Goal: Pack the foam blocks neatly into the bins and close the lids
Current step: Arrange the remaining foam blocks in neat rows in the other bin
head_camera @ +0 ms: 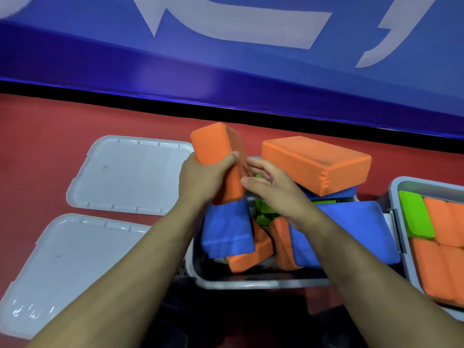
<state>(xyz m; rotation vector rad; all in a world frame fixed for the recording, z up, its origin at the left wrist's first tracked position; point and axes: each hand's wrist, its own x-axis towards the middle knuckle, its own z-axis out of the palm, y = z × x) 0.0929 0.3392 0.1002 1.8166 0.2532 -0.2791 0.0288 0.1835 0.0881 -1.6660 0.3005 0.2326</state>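
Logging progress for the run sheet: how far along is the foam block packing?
Done: the grey plastic bin at right holds orange and green blocks in flat rows. In hand: the left hand grips an orange foam block above the middle grey bin, whose blue, orange and green blocks lie jumbled; the right hand is open beside it. Left: tidy that bin, fit both grey lids lying on the floor.

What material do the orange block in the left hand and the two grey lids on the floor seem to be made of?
Orange block: likely soft foam with a matte, slightly grainy surface and rounded edges; the left hand holds it.
Two grey lids: probably moulded plastic, smooth and semi-glossy; the nearer one shows bright reflections, and both have ribbed rims.
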